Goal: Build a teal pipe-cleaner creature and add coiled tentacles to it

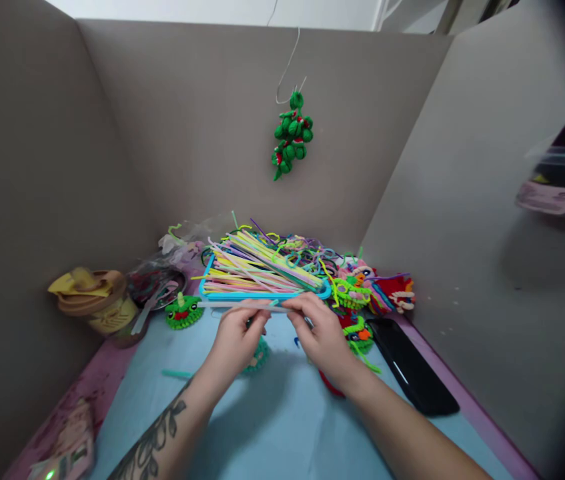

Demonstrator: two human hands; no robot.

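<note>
Both my hands meet over the light blue mat (282, 427) in front of a blue tray (205, 283) heaped with coloured pipe cleaners (257, 267). My left hand (236, 340) and my right hand (319, 333) each pinch the same pale grey pipe cleaner (227, 305), which runs level between them and sticks out to the left. Under my left hand lies a small teal fuzzy piece (258, 359). A red piece (329, 388) shows beneath my right wrist.
A green fuzzy figure (183, 311) sits left of the hands. Lidded tan cup (95, 300) and dark bowl (157, 285) at far left. Finished fuzzy figures (372, 290) and a black phone (412, 367) lie right. A green ornament (291, 137) hangs on the grey partition.
</note>
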